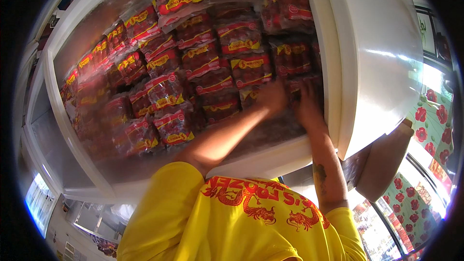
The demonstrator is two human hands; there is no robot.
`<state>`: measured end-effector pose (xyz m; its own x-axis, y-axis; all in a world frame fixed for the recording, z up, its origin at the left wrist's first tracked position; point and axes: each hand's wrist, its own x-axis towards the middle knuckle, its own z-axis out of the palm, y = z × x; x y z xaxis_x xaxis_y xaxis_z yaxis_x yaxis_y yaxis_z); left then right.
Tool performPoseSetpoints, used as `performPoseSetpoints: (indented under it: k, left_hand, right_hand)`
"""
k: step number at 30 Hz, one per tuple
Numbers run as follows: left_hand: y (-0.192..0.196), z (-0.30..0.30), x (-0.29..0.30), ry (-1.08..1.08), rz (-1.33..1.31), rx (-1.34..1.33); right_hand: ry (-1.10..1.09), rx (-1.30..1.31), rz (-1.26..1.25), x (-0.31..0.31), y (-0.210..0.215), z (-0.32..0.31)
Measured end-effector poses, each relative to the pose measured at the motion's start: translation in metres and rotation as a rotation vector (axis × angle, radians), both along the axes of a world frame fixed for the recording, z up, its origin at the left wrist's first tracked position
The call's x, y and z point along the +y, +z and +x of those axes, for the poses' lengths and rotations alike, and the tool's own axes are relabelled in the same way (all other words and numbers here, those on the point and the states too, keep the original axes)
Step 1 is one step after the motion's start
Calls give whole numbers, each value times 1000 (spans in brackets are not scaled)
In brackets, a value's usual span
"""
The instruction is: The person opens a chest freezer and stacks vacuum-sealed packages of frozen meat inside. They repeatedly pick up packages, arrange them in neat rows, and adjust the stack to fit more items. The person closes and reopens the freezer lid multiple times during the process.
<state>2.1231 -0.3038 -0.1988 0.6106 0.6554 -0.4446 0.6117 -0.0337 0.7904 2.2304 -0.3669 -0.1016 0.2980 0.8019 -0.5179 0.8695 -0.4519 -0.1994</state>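
Both arms reach into a white chest freezer (72,133) stocked with red and yellow plastic packs of what look like red sausages. My left hand (272,97) is blurred by motion, close to a pack (249,95) low in the right-hand part of the stack. Its fingers cannot be made out. Beside it, my right hand (308,108) lies near the freezer's right wall, fingers stretched forward and apart against a dark red pack (311,83). The undersides of both hands are hidden.
Neat rows of sausage packs (166,89) fill the left and middle. A white lid or rounded panel (377,58) rises along the right side. Beyond it are a brown cardboard box (386,162) and a cloth with red flowers (420,133). Frost coats the freezer's inner walls.
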Motion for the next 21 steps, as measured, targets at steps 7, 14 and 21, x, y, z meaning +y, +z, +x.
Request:
performPoseSetpoints:
  k: [7, 14, 21]
  left_hand:
    - [27, 20, 92, -19, 326, -213]
    - [-24, 95, 76, -199, 255, -31]
    - [-38, 100, 67, 78, 440, 29]
  right_hand:
    - [-137, 53, -125, 24, 21, -19]
    - [-245, 89, -146, 14, -9, 0]
    - [-40, 17, -2, 9, -11, -1]
